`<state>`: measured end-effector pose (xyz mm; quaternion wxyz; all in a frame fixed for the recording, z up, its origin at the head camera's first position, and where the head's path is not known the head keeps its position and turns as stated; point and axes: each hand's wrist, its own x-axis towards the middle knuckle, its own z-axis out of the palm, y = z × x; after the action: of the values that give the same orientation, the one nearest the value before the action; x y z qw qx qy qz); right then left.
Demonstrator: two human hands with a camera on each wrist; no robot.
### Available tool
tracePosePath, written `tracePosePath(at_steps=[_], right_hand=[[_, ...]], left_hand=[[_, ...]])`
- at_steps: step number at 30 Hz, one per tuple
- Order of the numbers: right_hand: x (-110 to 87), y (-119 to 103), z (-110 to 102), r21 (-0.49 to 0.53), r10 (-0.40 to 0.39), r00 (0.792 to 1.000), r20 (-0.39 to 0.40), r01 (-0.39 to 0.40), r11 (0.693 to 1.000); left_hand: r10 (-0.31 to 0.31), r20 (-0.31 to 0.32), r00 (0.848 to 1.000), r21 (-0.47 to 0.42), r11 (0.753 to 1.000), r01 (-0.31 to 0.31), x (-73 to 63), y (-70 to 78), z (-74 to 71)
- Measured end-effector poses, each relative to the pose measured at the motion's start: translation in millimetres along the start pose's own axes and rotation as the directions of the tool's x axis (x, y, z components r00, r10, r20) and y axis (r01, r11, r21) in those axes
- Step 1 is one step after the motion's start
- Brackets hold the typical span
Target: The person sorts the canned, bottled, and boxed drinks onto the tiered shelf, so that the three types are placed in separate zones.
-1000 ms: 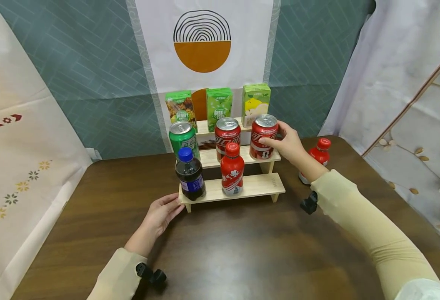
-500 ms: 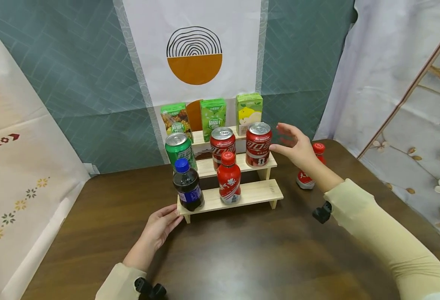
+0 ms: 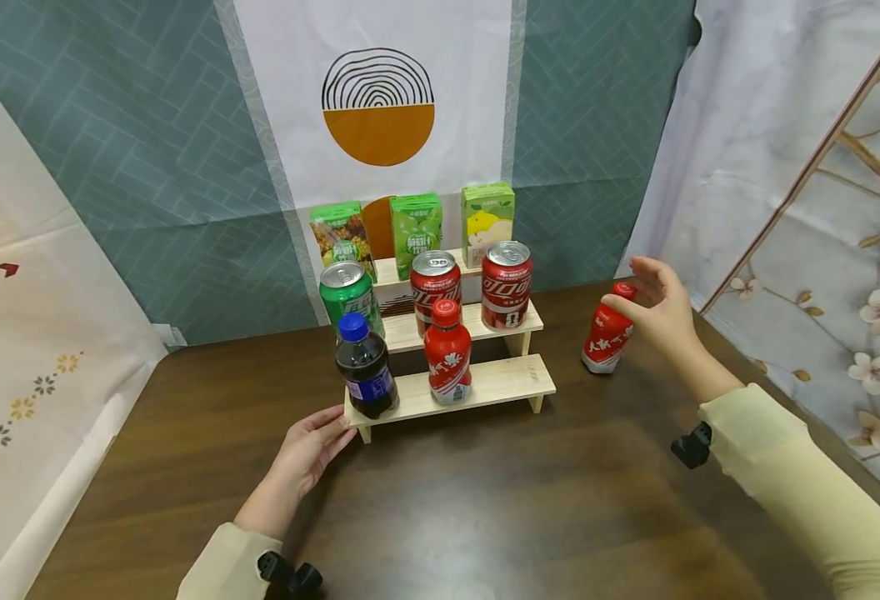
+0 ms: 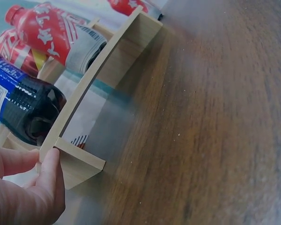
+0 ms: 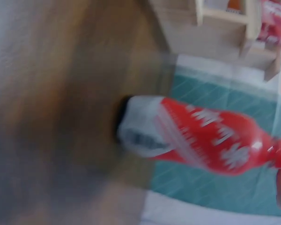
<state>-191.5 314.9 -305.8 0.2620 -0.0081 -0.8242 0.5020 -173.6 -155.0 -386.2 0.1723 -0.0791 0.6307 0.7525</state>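
Note:
My left hand (image 3: 307,452) pinches the left end of the lowest board of a three-tier wooden display shelf (image 3: 503,382); the left wrist view shows thumb and fingers (image 4: 50,176) on its corner. On that board stand a dark drink bottle with a blue cap (image 3: 365,371) and a red-capped red bottle (image 3: 448,354). Right of the shelf, another red bottle (image 3: 607,337) stands on the table. Beside its cap is my right hand (image 3: 665,312), thumb and fingers spread apart; contact cannot be made out. This bottle (image 5: 215,138) is blurred in the right wrist view.
A green can (image 3: 348,293) and two red cans (image 3: 436,283) occupy the middle tier. Several juice cartons (image 3: 416,233) line the top tier, in front of a cloth backdrop (image 3: 590,133). The lowest board's right end is bare wood. Brown tabletop (image 3: 440,508) extends toward me.
My right hand has let go of the right-hand red can, leaving it on the middle tier, and moved right to the standing red bottle. The left hand keeps its hold; the head view has shifted.

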Motion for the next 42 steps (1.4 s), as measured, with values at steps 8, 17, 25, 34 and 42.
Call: tracePosePath(at_steps=[8,17,25,34,42], right_hand=[[-9.0,32,-3,-0.011,0.086,0.995,0.047,-0.086,0.996],[-3.8,59,-11,0.016,0.129,0.957,0.260,-0.137,0.990],[-10.1,80,-7,0.037,0.123,0.936,0.329,-0.143,0.989],[-9.9,78,6,-0.038,0.159,0.941,0.297,-0.155,0.987],[-25.2,76,-8,-0.132,0.180,0.942,0.281,-0.148,0.980]], left_hand=[[0.006,-0.006,1.000,0.010,1.000,-0.005,-1.1,3.1,-6.0],[0.016,-0.004,1.000,-0.035,0.999,-0.016,5.8,6.6,-0.7],[0.028,0.005,1.000,-0.025,0.999,-0.028,8.2,6.6,4.8],[0.022,-0.034,0.999,-0.018,1.000,-0.022,0.3,5.9,0.3],[0.022,-0.028,0.999,-0.023,0.999,-0.022,-1.5,-2.6,4.8]])
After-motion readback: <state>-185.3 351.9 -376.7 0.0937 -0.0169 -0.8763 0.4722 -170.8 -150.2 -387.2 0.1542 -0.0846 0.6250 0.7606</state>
